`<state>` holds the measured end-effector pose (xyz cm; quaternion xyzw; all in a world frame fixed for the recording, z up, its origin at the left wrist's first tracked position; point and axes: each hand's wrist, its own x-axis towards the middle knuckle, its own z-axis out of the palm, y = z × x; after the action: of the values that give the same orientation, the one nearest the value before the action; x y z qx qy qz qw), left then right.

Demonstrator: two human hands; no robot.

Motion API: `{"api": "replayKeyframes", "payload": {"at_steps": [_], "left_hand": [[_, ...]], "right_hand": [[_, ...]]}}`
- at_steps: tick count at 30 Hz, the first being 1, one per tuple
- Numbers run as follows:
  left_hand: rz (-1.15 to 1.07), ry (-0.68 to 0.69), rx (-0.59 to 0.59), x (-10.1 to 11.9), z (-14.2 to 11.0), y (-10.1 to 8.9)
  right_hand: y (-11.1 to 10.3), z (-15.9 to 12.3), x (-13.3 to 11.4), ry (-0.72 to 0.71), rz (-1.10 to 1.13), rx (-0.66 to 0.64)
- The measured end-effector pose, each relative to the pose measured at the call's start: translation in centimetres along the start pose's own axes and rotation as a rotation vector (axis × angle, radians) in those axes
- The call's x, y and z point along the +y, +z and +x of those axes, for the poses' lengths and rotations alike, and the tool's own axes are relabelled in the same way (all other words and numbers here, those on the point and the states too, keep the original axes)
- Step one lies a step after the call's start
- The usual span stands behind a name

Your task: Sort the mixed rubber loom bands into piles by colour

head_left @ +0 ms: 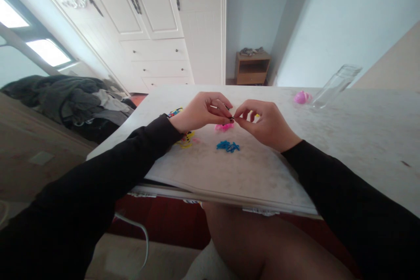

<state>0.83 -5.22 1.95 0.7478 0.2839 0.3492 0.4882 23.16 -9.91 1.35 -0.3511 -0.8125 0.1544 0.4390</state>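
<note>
Pale tabletop (197, 168): left hand (204, 110) and right hand (268, 125), fingers narrowed, pinch small dark band (232, 118) between their tips; pink bands (225, 127) and blue bands (228, 146) below.

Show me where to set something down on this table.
Bare patches on the table: one between the right sleeve and the bottle, another between the blue pile and the near edge. It's crowded around the left hand and right hand, with the pink pile below and the yellow clump by the left sleeve.
</note>
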Motion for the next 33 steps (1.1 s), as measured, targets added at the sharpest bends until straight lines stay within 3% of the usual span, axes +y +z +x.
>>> {"api": "replayKeyframes", "payload": {"at_steps": [6, 12, 19, 29, 33], "left_hand": [[-0.014, 0.028, -0.055, 0.18, -0.14, 0.2], [-0.048, -0.041, -0.093, 0.35, -0.21, 0.27], [0.01, -0.069, -0.077, 0.39, -0.25, 0.17], [-0.008, -0.073, -0.094, 0.55, -0.31, 0.29], [0.017, -0.055, -0.054, 0.33, -0.21, 0.03]], "right_hand": [[-0.04, -0.04, -0.07, -0.007, -0.006, -0.016], [0.02, -0.1, -0.34, 0.021, 0.023, -0.061], [0.08, -0.12, -0.21, 0.019, 0.029, -0.093], [-0.04, -0.01, -0.38, 0.003, -0.007, -0.054], [-0.13, 0.04, -0.37, 0.028, -0.047, 0.082]]}}
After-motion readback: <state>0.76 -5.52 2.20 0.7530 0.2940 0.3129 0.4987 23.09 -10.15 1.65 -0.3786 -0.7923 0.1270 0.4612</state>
